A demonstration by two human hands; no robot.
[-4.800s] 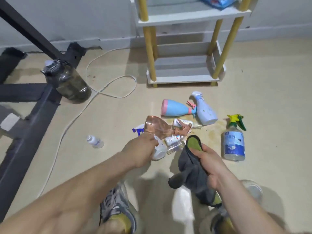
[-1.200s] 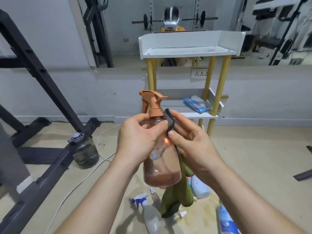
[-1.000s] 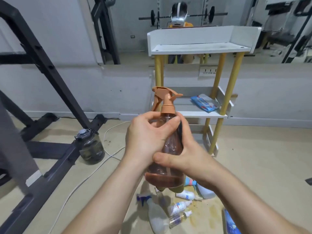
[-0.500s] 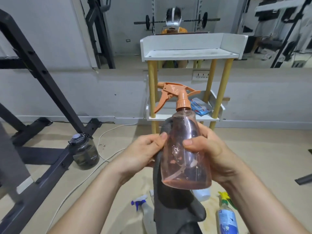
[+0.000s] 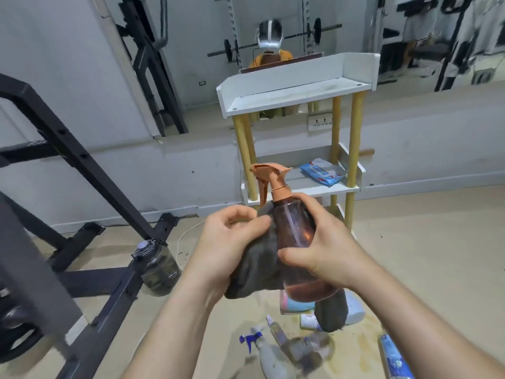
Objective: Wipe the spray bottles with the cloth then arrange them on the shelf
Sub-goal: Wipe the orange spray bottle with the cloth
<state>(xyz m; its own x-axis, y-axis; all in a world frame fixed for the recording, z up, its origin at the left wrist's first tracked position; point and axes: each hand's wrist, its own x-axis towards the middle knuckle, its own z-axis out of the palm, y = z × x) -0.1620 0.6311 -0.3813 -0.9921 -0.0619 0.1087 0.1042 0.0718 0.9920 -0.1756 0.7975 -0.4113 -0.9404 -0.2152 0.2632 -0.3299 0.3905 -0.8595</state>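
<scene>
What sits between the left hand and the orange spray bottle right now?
In the head view, the grey cloth lies between the left hand and the orange spray bottle.

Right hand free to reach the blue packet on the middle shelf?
Probably not yet: the right hand is gripping the orange spray bottle. The way to the blue packet itself looks open.

No legible text anywhere. Print on the blue packet [image 5: 322,173] on the shelf [image 5: 297,184] too blurred to read. Same for the blue label on the floor bottle [image 5: 395,359] at lower right.
</scene>
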